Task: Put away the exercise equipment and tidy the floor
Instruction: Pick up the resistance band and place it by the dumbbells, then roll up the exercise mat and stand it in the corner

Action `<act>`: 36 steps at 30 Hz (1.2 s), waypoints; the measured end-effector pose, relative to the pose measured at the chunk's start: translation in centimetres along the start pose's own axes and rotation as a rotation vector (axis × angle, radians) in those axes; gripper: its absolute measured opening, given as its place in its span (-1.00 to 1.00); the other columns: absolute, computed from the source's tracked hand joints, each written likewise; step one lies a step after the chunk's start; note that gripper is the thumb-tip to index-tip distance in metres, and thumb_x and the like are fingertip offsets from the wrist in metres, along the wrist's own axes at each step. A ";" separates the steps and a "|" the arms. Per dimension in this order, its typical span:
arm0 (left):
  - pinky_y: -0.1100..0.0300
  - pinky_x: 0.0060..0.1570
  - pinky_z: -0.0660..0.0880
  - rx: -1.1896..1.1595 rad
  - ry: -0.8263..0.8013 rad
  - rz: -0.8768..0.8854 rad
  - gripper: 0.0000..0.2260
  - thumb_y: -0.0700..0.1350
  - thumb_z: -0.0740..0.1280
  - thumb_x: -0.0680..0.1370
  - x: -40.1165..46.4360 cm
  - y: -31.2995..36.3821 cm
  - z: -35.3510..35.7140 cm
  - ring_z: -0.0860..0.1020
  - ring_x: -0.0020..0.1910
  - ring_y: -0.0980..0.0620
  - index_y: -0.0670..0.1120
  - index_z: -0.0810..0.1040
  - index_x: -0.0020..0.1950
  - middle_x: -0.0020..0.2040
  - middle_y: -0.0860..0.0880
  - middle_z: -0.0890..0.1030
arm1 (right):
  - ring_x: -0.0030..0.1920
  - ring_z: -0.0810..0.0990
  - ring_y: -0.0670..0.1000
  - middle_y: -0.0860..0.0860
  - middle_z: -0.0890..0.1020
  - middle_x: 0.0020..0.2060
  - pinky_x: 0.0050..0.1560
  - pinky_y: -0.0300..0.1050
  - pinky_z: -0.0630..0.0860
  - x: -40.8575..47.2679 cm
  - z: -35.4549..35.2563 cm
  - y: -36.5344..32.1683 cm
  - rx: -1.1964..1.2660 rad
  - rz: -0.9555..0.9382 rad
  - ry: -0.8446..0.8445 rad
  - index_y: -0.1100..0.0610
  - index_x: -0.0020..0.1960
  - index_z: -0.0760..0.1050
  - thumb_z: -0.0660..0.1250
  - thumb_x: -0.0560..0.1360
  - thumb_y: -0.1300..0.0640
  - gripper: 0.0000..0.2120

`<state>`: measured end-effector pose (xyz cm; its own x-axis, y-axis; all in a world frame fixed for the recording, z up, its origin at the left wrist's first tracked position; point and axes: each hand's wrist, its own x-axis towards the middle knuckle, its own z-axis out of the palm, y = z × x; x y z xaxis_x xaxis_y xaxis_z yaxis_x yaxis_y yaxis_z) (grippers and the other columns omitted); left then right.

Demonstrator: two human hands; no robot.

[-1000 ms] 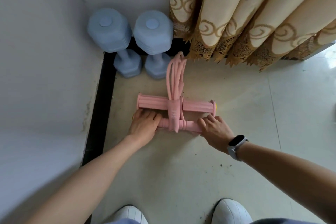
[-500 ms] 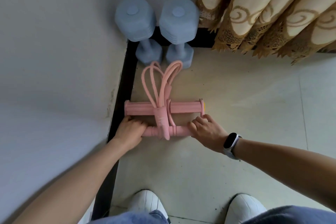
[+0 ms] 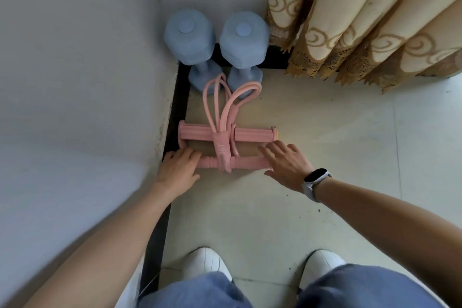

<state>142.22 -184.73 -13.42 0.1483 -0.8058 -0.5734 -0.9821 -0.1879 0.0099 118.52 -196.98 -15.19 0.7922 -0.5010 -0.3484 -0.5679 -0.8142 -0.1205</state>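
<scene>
A pink pedal resistance puller (image 3: 222,147) lies on the floor by the wall, its two bars parallel and its tube loops reaching toward the corner. Two blue dumbbells (image 3: 190,40) (image 3: 243,40) stand upright in that corner, side by side. My left hand (image 3: 178,170) rests on the left end of the nearer bar with fingers fairly straight. At the bar's right end my right hand (image 3: 287,164) hovers or touches with spread, straight fingers; a smartwatch is on that wrist.
A grey wall with a black baseboard (image 3: 172,117) runs along the left. Beige patterned curtains (image 3: 362,32) hang at the back right, reaching the tiled floor (image 3: 325,132). My white shoes (image 3: 205,261) and blue trouser legs fill the bottom edge.
Both hands have opened and eased off the nearer bar, which they gripped before. The puller now lies closer to the wall and the dumbbells, with its loops spread apart.
</scene>
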 end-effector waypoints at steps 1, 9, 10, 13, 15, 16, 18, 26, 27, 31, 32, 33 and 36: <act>0.01 0.24 0.30 -0.015 0.002 -0.015 -0.55 0.00 0.28 0.52 -1.2 0.3 -1.5 0.38 0.31 -0.09 -0.08 0.31 0.38 0.35 -0.09 0.40 | 0.25 0.43 0.15 0.12 0.46 0.26 0.11 0.05 0.44 -1.2 -1.6 0.0 0.073 0.039 -0.045 0.16 0.37 0.27 0.37 0.41 -0.06 -0.37; 0.06 0.14 0.39 -0.504 0.159 -0.200 -0.69 -0.06 0.22 0.56 -15.0 6.7 -19.4 0.49 0.19 -0.11 -0.11 0.45 0.27 0.24 -0.10 0.52 | 0.30 0.39 0.14 0.13 0.47 0.28 0.25 -0.01 0.36 -14.4 -20.4 -2.6 0.675 0.457 -0.022 0.15 0.38 0.28 0.09 0.59 0.10 -0.62; 0.06 0.15 0.40 -0.588 0.176 -0.224 -0.70 -0.06 0.22 0.56 -17.4 8.1 -22.2 0.49 0.19 -0.11 -0.11 0.46 0.27 0.23 -0.09 0.53 | 0.28 0.42 0.15 0.15 0.50 0.25 0.23 -0.03 0.37 -16.7 -23.5 -3.1 0.767 0.539 0.019 0.17 0.37 0.30 0.10 0.59 0.13 -0.64; 0.08 0.19 0.42 -0.787 0.191 -0.280 -0.72 -0.10 0.24 0.55 -25.4 12.7 -29.6 0.50 0.20 -0.10 -0.12 0.49 0.25 0.22 -0.09 0.55 | 0.18 0.51 0.16 0.17 0.57 0.16 0.16 -0.05 0.39 -24.6 -32.6 -5.2 0.958 0.759 0.115 0.21 0.32 0.35 0.10 0.58 0.17 -0.67; 0.12 0.18 0.40 -0.844 0.171 -0.272 -0.73 -0.13 0.24 0.56 -30.7 15.4 -34.0 0.50 0.21 -0.10 -0.14 0.50 0.24 0.22 -0.11 0.56 | 0.17 0.52 0.15 0.16 0.58 0.15 0.17 -0.06 0.39 -30.1 -38.2 -6.8 1.018 0.840 0.148 0.21 0.31 0.36 0.09 0.58 0.17 -0.67; 0.13 0.18 0.39 -0.843 0.143 -0.248 -0.73 -0.13 0.25 0.56 -33.2 16.5 -35.8 0.50 0.22 -0.10 -0.15 0.50 0.24 0.22 -0.11 0.56 | 0.18 0.52 0.14 0.16 0.57 0.16 0.18 -0.07 0.39 -32.9 -40.6 -7.7 1.035 0.868 0.164 0.21 0.31 0.37 0.09 0.58 0.17 -0.67; 0.14 0.19 0.37 -0.805 0.077 -0.170 -0.73 -0.15 0.26 0.55 -37.6 18.4 -38.3 0.50 0.22 -0.10 -0.17 0.51 0.23 0.21 -0.13 0.57 | 0.20 0.51 0.12 0.15 0.57 0.18 0.19 -0.10 0.39 -38.3 -44.3 -9.5 1.056 0.942 0.176 0.20 0.31 0.38 0.10 0.58 0.17 -0.68; 0.03 0.23 0.37 -0.255 0.079 0.443 -0.69 -0.09 0.24 0.56 -49.4 25.5 -45.6 0.47 0.26 -0.13 -0.12 0.48 0.28 0.26 -0.12 0.53 | 0.24 0.48 0.12 0.14 0.54 0.22 0.19 -0.11 0.35 -60.2 -50.4 -19.5 1.056 1.422 0.487 0.21 0.27 0.42 0.11 0.57 0.21 -0.70; 0.04 0.23 0.38 -0.180 0.096 0.533 -0.68 -0.08 0.23 0.56 -50.8 27.4 -45.8 0.46 0.26 -0.13 -0.10 0.46 0.29 0.27 -0.12 0.52 | 0.24 0.48 0.13 0.15 0.54 0.23 0.20 -0.10 0.35 -62.9 -49.9 -21.1 1.058 1.495 0.533 0.22 0.26 0.42 0.11 0.57 0.22 -0.70; 0.08 0.23 0.33 0.099 0.063 0.879 -0.66 -0.03 0.18 0.58 -57.2 37.1 -43.9 0.44 0.27 -0.12 -0.05 0.39 0.34 0.28 -0.10 0.49 | 0.25 0.46 0.18 0.18 0.53 0.23 0.24 -0.04 0.34 -73.1 -46.3 -27.0 1.074 1.810 0.689 0.24 0.26 0.43 0.11 0.56 0.22 -0.69; 0.08 0.24 0.31 0.147 0.058 0.958 -0.66 -0.02 0.17 0.58 -59.2 39.6 -42.9 0.43 0.28 -0.11 -0.04 0.38 0.34 0.29 -0.09 0.48 | 0.25 0.46 0.19 0.19 0.54 0.22 0.26 -0.03 0.34 -75.5 -44.9 -28.5 1.070 1.883 0.726 0.24 0.25 0.44 0.12 0.56 0.22 -0.70; 0.08 0.26 0.29 0.193 0.061 1.032 -0.66 -0.02 0.17 0.58 -61.2 42.0 -41.8 0.42 0.29 -0.09 -0.03 0.37 0.35 0.30 -0.07 0.47 | 0.25 0.46 0.20 0.21 0.54 0.21 0.26 -0.01 0.35 -77.8 -43.5 -29.9 1.063 1.951 0.759 0.24 0.24 0.45 0.13 0.55 0.22 -0.70; 0.09 0.29 0.22 0.346 0.076 1.196 -0.66 -0.03 0.18 0.57 -67.2 48.5 -37.1 0.38 0.33 -0.05 -0.01 0.38 0.35 0.33 -0.02 0.45 | 0.24 0.45 0.21 0.20 0.54 0.20 0.26 0.03 0.37 -84.9 -39.0 -34.6 1.069 2.125 0.814 0.21 0.23 0.46 0.14 0.54 0.21 -0.70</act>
<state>88.92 -160.50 55.98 -0.8634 -0.4018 -0.3051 -0.4829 0.8331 0.2696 79.58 -137.70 54.77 -0.9082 -0.2298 -0.3498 -0.0097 0.8470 -0.5314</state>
